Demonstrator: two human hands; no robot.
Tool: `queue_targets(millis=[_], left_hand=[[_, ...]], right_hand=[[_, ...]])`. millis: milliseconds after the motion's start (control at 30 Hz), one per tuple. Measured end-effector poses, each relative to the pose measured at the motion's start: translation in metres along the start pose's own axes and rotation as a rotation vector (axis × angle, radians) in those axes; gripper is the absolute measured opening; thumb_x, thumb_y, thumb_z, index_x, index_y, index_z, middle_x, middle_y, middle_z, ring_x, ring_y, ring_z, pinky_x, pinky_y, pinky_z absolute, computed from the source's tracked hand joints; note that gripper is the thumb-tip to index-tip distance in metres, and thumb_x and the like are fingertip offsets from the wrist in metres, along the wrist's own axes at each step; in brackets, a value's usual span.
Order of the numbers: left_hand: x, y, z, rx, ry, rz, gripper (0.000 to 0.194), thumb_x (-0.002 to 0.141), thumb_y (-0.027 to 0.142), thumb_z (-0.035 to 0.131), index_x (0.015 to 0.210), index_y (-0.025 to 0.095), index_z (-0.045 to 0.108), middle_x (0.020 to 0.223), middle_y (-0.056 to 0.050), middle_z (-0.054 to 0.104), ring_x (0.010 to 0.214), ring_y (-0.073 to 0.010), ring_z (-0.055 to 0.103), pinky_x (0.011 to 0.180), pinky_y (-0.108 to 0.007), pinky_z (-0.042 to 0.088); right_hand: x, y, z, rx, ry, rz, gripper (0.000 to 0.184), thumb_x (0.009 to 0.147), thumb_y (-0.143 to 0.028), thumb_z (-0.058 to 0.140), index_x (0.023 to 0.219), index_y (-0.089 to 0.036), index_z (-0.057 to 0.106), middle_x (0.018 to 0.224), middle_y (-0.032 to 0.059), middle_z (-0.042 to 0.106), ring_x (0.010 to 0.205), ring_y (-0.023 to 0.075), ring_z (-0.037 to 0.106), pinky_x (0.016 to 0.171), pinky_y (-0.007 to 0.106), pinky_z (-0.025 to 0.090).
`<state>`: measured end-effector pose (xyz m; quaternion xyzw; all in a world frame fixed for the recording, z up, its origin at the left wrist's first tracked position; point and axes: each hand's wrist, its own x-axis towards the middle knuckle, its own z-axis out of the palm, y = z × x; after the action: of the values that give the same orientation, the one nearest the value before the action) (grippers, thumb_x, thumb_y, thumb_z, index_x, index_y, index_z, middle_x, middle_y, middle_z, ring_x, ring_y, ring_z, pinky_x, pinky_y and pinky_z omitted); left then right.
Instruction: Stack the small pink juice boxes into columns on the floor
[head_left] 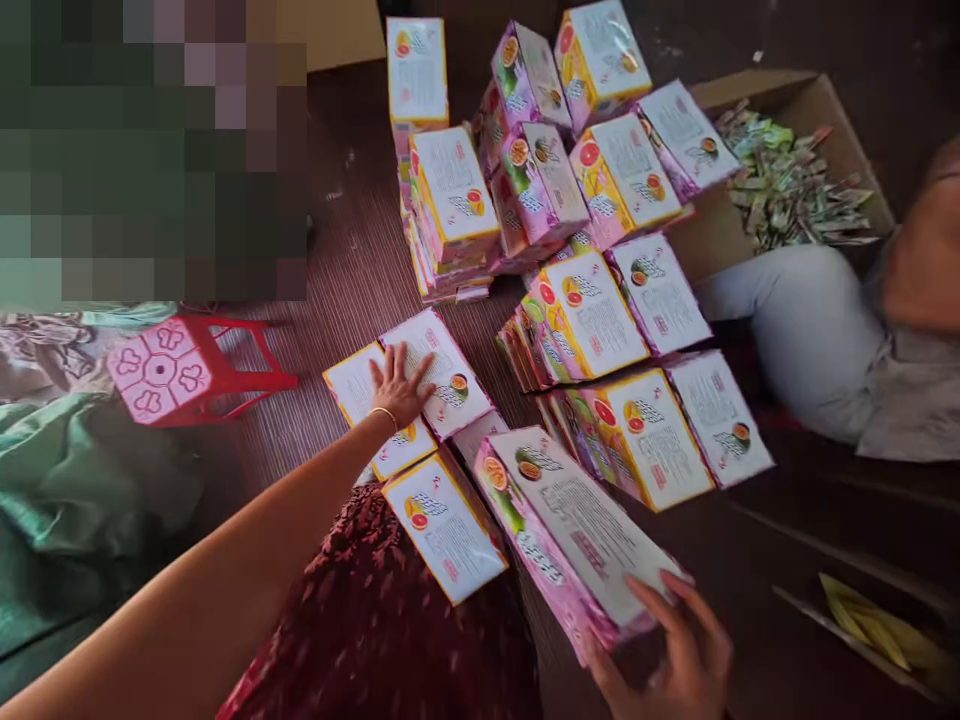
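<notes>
My left hand (400,385) lies flat with fingers spread on a pink-edged box (442,375) on the floor, beside a yellow-edged box (360,390) of the same kind. My right hand (675,655) grips the near end of a larger pink fruit-printed box (574,530), fingers over its white face and thumb under its side. Another yellow-edged box (446,525) rests on my dark red patterned lap (367,620). Several stacks of like boxes (585,310) stand just beyond.
A red and pink plastic stool (187,368) lies at left. A cardboard carton (795,170) of small green sachets sits at back right. Another person's grey-trousered leg (810,330) stretches in from the right. Green cloth (75,480) is bunched at left. Yellow packets (877,625) lie lower right.
</notes>
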<state>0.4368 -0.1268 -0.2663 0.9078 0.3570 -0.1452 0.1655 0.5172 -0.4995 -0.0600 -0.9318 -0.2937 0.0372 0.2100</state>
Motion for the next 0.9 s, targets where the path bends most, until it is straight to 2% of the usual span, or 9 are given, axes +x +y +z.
queue_targets(millis=[167, 333, 433, 500, 567, 667, 733, 800, 900], left_hand=[[-0.006, 0.010, -0.001, 0.051, 0.011, -0.009, 0.062, 0.091, 0.059, 0.033, 0.148, 0.037, 0.022, 0.158, -0.007, -0.008, 0.143, -0.0344, -0.011, 0.110, -0.063, -0.005], [-0.005, 0.016, 0.004, 0.084, 0.038, -0.013, 0.061, 0.092, 0.058, 0.030, 0.148, 0.037, 0.022, 0.158, -0.006, -0.008, 0.143, -0.0343, -0.010, 0.110, -0.062, -0.006], [-0.005, 0.019, 0.005, 0.092, 0.044, 0.005, 0.062, 0.092, 0.060, 0.029, 0.149, 0.036, 0.021, 0.157, -0.006, -0.010, 0.143, -0.0344, -0.011, 0.110, -0.062, -0.006], [-0.004, 0.022, 0.005, 0.096, 0.044, -0.005, 0.063, 0.092, 0.060, 0.028, 0.149, 0.036, 0.020, 0.157, -0.006, -0.011, 0.143, -0.0343, -0.011, 0.110, -0.062, -0.006], [-0.004, 0.025, 0.005, 0.107, 0.028, -0.034, 0.063, 0.092, 0.059, 0.028, 0.149, 0.035, 0.019, 0.157, -0.006, -0.012, 0.143, -0.0339, -0.011, 0.110, -0.062, -0.006], [-0.003, 0.029, 0.004, 0.129, 0.008, -0.058, 0.062, 0.093, 0.057, 0.027, 0.150, 0.034, 0.018, 0.157, -0.007, -0.011, 0.143, -0.0332, -0.011, 0.110, -0.062, -0.004], [-0.003, 0.031, 0.003, 0.134, 0.015, -0.051, 0.062, 0.093, 0.057, 0.027, 0.150, 0.034, 0.018, 0.157, -0.007, -0.010, 0.144, -0.0331, -0.010, 0.110, -0.062, -0.003], [-0.004, 0.031, 0.004, 0.131, 0.031, -0.037, 0.062, 0.093, 0.059, 0.028, 0.149, 0.035, 0.018, 0.157, -0.006, -0.010, 0.144, -0.0333, -0.008, 0.111, -0.062, -0.001], [-0.003, 0.031, 0.007, 0.145, 0.062, -0.022, 0.060, 0.094, 0.058, 0.028, 0.149, 0.038, 0.016, 0.157, -0.004, -0.013, 0.143, -0.0328, -0.007, 0.110, -0.063, 0.000]], right_hand=[[-0.014, 0.039, 0.048, 0.171, -0.039, -0.191, 0.050, 0.070, -0.043, 0.073, 0.110, -0.020, 0.055, 0.127, 0.0154, 0.039, 0.122, 0.0409, 0.041, 0.094, 0.063, 0.043], [-0.043, 0.100, 0.103, 0.204, -0.384, -0.209, 0.055, 0.081, -0.034, 0.063, 0.130, -0.021, 0.041, 0.151, 0.0159, 0.017, 0.140, 0.0404, 0.016, 0.104, 0.066, 0.033], [-0.053, 0.113, 0.127, 0.361, -0.375, 0.000, 0.057, 0.083, -0.036, 0.059, 0.133, -0.022, 0.037, 0.154, 0.0142, 0.011, 0.141, 0.0351, 0.018, 0.104, 0.060, 0.038], [-0.052, 0.105, 0.139, 0.519, -0.296, 0.190, 0.051, 0.086, -0.036, 0.056, 0.131, -0.022, 0.038, 0.154, 0.0141, 0.009, 0.140, 0.0311, 0.023, 0.097, 0.050, 0.049], [-0.047, 0.092, 0.147, 0.597, -0.246, 0.304, 0.045, 0.087, -0.035, 0.053, 0.128, -0.020, 0.042, 0.153, 0.0158, 0.013, 0.137, 0.0289, 0.029, 0.093, 0.046, 0.052], [-0.043, 0.075, 0.155, 0.525, -0.212, 0.340, 0.044, 0.084, -0.035, 0.055, 0.124, -0.016, 0.047, 0.147, 0.0186, 0.028, 0.136, 0.0305, 0.030, 0.105, 0.055, 0.038], [-0.043, 0.075, 0.156, 0.535, -0.202, 0.419, 0.049, 0.085, -0.039, 0.054, 0.127, -0.015, 0.047, 0.146, 0.0188, 0.030, 0.135, 0.0302, 0.032, 0.107, 0.053, 0.035], [-0.042, 0.084, 0.157, 0.584, -0.189, 0.527, 0.054, 0.088, -0.044, 0.049, 0.133, -0.014, 0.043, 0.148, 0.0181, 0.029, 0.135, 0.0282, 0.032, 0.107, 0.050, 0.035], [-0.037, 0.106, 0.167, 0.641, -0.143, 0.726, 0.064, 0.090, -0.053, 0.040, 0.139, -0.011, 0.038, 0.150, 0.0170, 0.027, 0.140, 0.0272, 0.022, 0.115, 0.049, 0.018]])
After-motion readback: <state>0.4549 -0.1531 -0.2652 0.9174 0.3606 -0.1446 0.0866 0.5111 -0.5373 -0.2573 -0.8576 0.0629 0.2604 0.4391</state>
